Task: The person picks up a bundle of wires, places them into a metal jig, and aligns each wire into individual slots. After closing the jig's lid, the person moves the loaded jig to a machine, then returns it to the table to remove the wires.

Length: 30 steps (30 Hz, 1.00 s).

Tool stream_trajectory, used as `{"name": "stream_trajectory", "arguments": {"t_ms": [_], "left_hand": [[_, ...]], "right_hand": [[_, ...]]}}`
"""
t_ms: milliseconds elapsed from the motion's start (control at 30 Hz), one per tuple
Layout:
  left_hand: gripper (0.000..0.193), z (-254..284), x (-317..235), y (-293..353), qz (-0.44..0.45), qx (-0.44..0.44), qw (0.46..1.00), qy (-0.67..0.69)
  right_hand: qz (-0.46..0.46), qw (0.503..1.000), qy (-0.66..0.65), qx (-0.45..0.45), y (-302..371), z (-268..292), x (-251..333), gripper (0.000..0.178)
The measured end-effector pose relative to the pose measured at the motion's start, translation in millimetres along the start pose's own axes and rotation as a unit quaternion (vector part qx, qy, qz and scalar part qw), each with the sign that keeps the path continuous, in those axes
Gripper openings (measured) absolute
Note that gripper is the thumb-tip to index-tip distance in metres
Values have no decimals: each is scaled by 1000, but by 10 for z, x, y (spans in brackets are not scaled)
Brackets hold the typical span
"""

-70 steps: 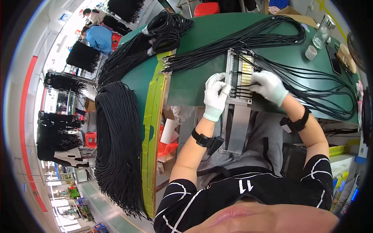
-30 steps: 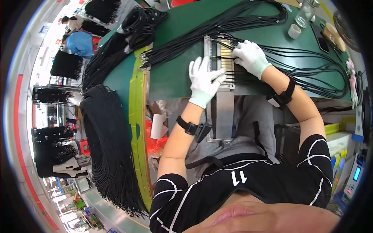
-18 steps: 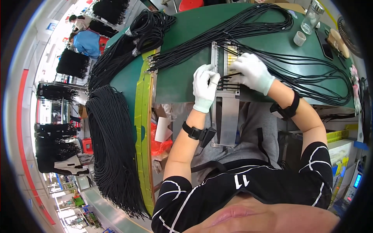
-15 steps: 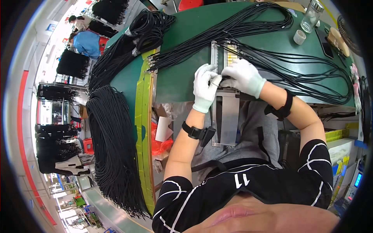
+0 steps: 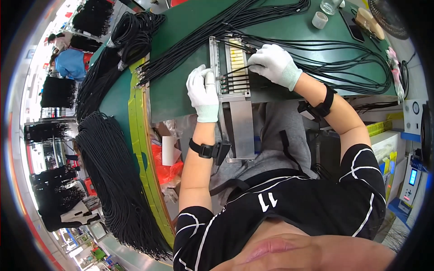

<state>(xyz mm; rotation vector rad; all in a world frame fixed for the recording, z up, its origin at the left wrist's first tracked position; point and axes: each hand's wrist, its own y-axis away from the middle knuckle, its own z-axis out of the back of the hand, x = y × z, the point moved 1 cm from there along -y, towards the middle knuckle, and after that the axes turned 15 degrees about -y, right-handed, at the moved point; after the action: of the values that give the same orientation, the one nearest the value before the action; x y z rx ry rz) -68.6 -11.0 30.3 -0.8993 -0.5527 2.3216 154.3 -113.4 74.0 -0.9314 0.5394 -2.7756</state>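
A long metal fixture (image 5: 238,122) lies on the green bench (image 5: 181,95) in front of me, its far end holding a row of black cable ends beside a yellow strip. My left hand (image 5: 203,92), in a white glove, rests fingers together on the fixture's left edge, pressing down. My right hand (image 5: 274,65), also gloved, pinches a black cable (image 5: 235,71) and holds its end over the fixture's slots. Several cables (image 5: 343,54) run from the fixture off to the right across the bench.
A thick bundle of black cables (image 5: 194,40) lies diagonally across the bench's far side. More cable hanks (image 5: 115,171) hang off the bench's left edge. Two small jars (image 5: 320,19) and a phone (image 5: 350,25) sit at the far right. A person in blue (image 5: 72,63) works far left.
My right hand has moved from the fixture's near slots up toward its far end, drawing one cable. My left hand slid slightly along the fixture's left edge. The view shifted a little.
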Motion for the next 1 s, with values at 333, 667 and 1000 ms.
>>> {"name": "stream_trajectory", "arguments": {"t_ms": [333, 667, 1000], "left_hand": [[20, 5, -15, 19, 9, 14, 1000, 1], [28, 16, -171, -82, -183, 37, 977, -105], [22, 12, -310, -21, -179, 48, 978, -96]], "right_hand": [[-11, 997, 78, 12, 12, 32, -24, 13], [9, 998, 59, 19, -8, -61, 23, 11], [-43, 981, 191, 12, -397, -15, -200, 14]]}}
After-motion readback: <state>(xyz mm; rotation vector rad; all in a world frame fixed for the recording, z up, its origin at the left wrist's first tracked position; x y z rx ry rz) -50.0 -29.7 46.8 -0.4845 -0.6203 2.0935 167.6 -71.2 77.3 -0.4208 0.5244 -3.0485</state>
